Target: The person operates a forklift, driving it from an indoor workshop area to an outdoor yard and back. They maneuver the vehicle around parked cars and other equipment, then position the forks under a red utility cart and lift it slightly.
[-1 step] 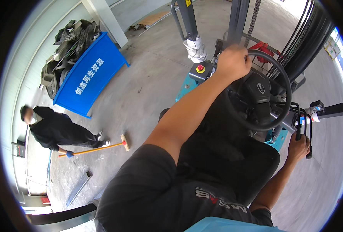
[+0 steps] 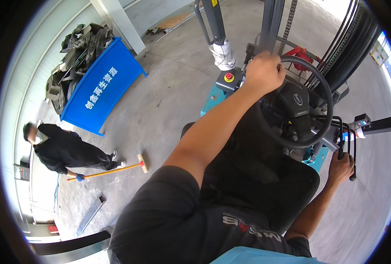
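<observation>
Left grip (image 2: 266, 72) clasping steering wheel (image 2: 294, 99), partly covering it, right grip (image 2: 341, 168) around lever (image 2: 340, 153), partly hidden.

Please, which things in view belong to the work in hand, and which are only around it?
In use:
steering wheel, left hand on it
control levers, at the right hand

Only around:
dark scrap pile
blue panel
broom, held by another person

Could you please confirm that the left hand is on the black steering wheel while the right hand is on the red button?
Not quite: the head view shows the right hand on a black control lever instead. The left hand is indeed on the black steering wheel.
</observation>
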### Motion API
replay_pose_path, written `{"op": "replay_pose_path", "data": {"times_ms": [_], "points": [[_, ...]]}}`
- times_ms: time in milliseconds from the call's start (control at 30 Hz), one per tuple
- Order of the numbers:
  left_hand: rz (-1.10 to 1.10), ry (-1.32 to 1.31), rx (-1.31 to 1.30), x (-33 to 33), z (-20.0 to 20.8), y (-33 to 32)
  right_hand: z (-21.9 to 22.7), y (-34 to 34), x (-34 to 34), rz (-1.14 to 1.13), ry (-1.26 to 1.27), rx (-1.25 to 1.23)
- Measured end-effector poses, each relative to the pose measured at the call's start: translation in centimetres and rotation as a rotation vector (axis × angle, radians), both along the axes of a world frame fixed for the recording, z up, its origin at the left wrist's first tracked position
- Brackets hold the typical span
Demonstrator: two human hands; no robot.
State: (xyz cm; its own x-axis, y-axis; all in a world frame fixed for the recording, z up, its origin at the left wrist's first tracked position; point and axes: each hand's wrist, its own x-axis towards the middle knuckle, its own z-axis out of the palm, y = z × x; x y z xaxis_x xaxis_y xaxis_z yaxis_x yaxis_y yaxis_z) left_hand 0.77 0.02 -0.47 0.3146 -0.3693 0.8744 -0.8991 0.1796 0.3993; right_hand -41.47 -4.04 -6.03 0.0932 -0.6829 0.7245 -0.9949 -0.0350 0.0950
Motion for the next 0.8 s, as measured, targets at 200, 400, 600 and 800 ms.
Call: {"op": "replay_pose_path", "data": {"times_ms": [200, 400, 600, 800], "points": [[-0.009, 0.042, 0.032, -3.4, -2.3, 5.5, 1.3, -0.2, -0.3, -0.002, 0.034, 0.019], [-0.065, -0.005, 0.100, -10.4, -2.5, 8.7, 2.1, -0.5, -1.0, -0.002, -0.018, 0.005], [-0.168, -0.049, 0.136, -14.4, -2.1, 4.9, 3.2, -3.7, -2.2, 0.059, -0.047, 0.026], [-0.133, -0.125, 0.239, -16.0, 0.7, 2.8, 5.3, -5.3, -2.2, 0.068, -0.087, 0.106]]}}
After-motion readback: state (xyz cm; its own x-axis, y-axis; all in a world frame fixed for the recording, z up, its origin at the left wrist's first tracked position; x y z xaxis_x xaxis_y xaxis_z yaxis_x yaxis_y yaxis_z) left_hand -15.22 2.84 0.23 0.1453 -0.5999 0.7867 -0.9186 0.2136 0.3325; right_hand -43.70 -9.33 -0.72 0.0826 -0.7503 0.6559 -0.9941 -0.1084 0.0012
